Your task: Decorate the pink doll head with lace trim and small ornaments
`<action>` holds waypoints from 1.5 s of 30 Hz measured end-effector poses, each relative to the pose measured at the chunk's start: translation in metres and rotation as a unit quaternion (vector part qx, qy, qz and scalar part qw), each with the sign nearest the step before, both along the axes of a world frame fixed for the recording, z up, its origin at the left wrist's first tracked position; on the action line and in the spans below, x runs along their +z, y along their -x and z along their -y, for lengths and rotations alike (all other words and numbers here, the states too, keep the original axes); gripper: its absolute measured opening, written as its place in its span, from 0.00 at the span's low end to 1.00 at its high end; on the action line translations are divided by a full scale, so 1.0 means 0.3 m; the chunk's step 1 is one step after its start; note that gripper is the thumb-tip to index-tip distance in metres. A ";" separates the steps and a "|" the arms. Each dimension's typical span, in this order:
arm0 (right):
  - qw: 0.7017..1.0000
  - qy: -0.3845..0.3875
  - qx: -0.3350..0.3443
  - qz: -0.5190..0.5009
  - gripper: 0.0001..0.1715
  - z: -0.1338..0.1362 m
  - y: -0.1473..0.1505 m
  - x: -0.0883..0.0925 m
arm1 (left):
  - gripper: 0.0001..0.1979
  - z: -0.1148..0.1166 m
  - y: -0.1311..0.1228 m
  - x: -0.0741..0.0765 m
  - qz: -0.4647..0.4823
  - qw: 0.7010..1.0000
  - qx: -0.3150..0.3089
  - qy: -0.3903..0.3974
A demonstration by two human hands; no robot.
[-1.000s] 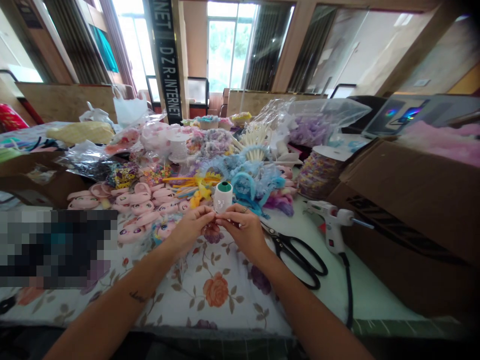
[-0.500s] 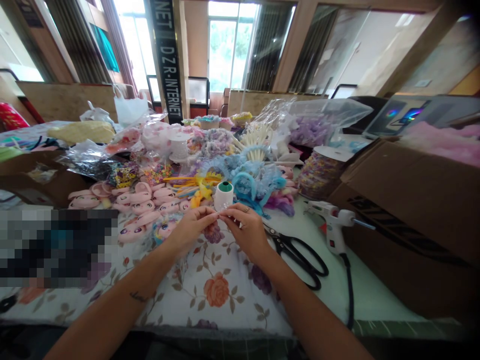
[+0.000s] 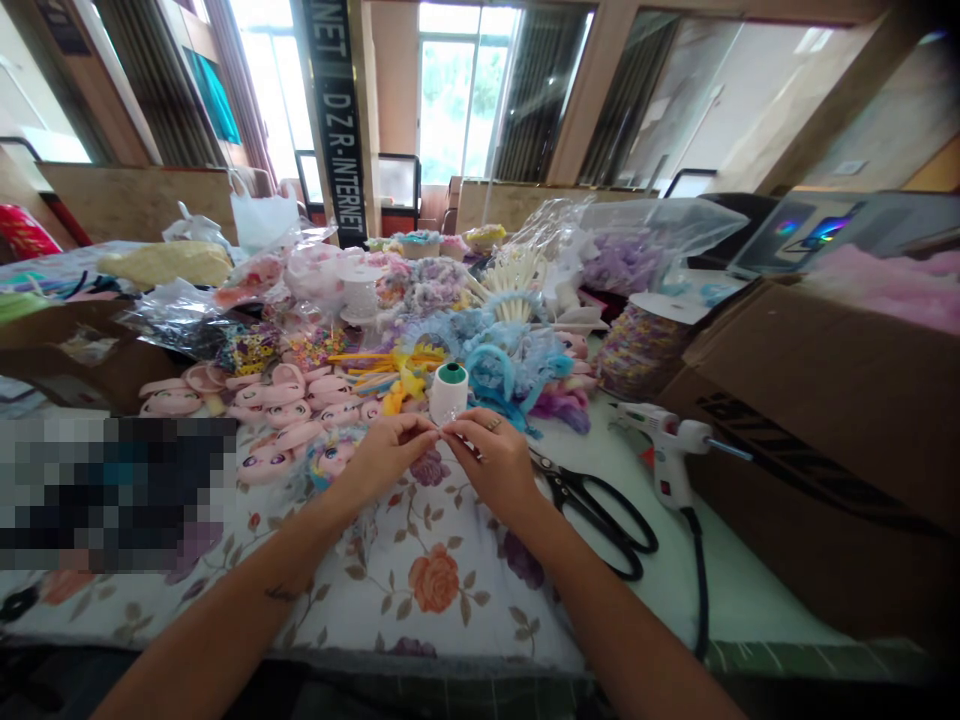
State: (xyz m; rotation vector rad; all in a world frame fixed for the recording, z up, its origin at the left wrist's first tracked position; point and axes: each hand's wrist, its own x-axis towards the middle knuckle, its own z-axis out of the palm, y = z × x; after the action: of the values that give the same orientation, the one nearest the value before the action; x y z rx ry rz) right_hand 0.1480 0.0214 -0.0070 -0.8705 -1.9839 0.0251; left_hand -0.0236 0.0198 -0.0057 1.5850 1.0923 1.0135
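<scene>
Progress, largest item first. Floral cloth (image 3: 435,640) spread on my side of the white thread cone (image 3: 450,402), which serves as reference for all positions. Pale pink doll heads (image 3: 287,412) grouped left of the cone; the ones in view look bare. My left hand (image 3: 390,452) and right hand (image 3: 499,462) meet just on my side of the cone, thumb and forefinger tips pinched together on each. One haired doll head (image 3: 330,455), blue and yellow, sits left of the cone, close by my left wrist. What the tips grip, if anything, is too small to make out from this view. Judgement: fine fingertip step in progress, not finished; one head already carries hair, most do not.

Surroundings, same order. Cardboard box (image 3: 817,360) well right of the cone, walling off that side. Blue fluffy material (image 3: 517,355) behind and right of the cone, part of a crowded heap that obstructs reaching past it. Multicoloured yarn spool (image 3: 646,355) farther back, right of the cone. Glue gun (image 3: 670,455) right of the cone, against the box. Black-handled shears (image 3: 561,484) between cone and gun, beside my right forearm (mind the elbow).
</scene>
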 end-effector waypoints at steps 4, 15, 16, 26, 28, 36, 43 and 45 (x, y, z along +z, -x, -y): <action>1.000 -0.001 -0.013 0.012 0.08 -0.001 0.000 -0.001 | 0.12 0.009 0.000 0.020 -0.072 0.995 0.014 -0.061; 0.991 0.079 0.107 0.033 0.18 -0.007 -0.017 0.012 | 0.08 -0.009 0.044 0.030 -0.044 0.997 -0.063 0.031; 0.990 0.088 0.109 0.030 0.17 -0.005 -0.016 0.009 | 0.08 -0.006 0.043 0.032 -0.035 0.996 -0.066 0.046; 0.984 0.130 0.096 0.082 0.07 0.015 -0.011 0.023 | 0.10 0.001 0.056 0.042 -0.056 0.990 -0.109 0.069; 0.984 0.117 0.088 0.099 0.06 0.018 -0.009 0.021 | 0.11 0.003 0.058 0.043 -0.067 0.989 -0.115 0.069; 0.984 0.100 0.081 0.120 0.04 0.027 0.005 0.012 | 0.10 0.013 0.054 0.065 -0.039 0.983 -0.107 0.142; 0.985 0.107 0.067 0.117 0.03 0.024 0.003 0.000 | 0.08 0.014 0.052 0.065 -0.066 0.985 -0.113 0.108; 0.985 0.112 0.068 0.108 0.02 0.022 0.001 0.001 | 0.07 0.013 0.049 0.058 -0.057 0.987 -0.107 0.106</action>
State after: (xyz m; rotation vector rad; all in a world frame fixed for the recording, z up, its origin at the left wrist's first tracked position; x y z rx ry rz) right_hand 0.1478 0.0147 -0.0068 -0.9097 -2.2740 0.2471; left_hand -0.0383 0.0160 0.0117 1.5612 1.0443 0.6481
